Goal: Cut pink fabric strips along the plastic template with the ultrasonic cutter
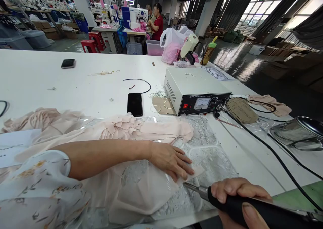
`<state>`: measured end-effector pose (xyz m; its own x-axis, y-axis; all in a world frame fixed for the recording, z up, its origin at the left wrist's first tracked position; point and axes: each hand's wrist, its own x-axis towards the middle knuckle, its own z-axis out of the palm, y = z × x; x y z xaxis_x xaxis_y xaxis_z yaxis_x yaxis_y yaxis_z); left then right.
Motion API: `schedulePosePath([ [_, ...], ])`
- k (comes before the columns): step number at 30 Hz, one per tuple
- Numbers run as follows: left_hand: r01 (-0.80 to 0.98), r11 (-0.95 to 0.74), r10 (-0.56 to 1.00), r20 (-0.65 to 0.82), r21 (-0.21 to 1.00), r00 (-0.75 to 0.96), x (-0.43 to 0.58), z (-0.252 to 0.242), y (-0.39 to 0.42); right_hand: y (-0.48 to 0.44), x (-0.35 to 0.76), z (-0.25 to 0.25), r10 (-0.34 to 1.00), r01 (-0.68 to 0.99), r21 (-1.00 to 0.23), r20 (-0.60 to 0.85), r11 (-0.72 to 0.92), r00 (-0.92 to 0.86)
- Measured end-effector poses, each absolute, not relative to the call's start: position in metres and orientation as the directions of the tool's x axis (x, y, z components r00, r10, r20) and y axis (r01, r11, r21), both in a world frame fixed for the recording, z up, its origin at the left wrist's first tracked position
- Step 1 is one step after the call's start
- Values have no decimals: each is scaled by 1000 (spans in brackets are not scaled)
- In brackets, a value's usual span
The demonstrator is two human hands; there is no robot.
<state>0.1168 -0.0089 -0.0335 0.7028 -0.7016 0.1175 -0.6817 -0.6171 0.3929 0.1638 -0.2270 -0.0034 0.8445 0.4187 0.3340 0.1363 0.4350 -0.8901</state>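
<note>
**Tool tip close to the fingertips on thin cloth**

The left hand (170, 160) lies flat, fingers spread and extended, pressing a sheer pale-pink chiffon fabric piece (141, 185) down onto a clear textured plastic work mat (214, 155). It grips nothing; it only pins the cloth. The right hand (239, 202) is closed around a black-handled handheld tool with a slim metal tip (227, 202), at about 5 o'clock from the left hand.

The tool's long axis runs from 4 o'clock to 10 o'clock across the view, handle low right, metal tip pointing toward 10 o'clock and ending just beside the left fingertips at the fabric's edge.

The likely trouble, as I judge it: the tip sits so near the pinning fingers that a small slip could catch them. The thin cloth could also pucker or shift if the flat hand eases off, so the tip would meet the wrong spot. A black cable (272, 155) trails toward 1 o'clock to the grey metal control box with a dial (196, 91); a snag there could tug the tool off line.
</note>
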Motion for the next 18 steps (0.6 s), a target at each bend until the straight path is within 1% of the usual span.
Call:
schedulePosePath([
  [5,-678,-627,-703,94,383,704,117,-31,-9,-230,163,-2,409,127,-899,312,419,858],
  [9,-688,-624,-705,113,371,700,117,-34,-10,-231,161,-1,399,103,-903,284,417,872],
  [13,-706,-616,-708,148,349,691,117,-36,-9,-228,161,0,373,134,-889,315,437,873],
  [18,-720,-615,-708,176,324,684,115,-33,-9,-225,162,-1,422,147,-887,347,437,837],
])
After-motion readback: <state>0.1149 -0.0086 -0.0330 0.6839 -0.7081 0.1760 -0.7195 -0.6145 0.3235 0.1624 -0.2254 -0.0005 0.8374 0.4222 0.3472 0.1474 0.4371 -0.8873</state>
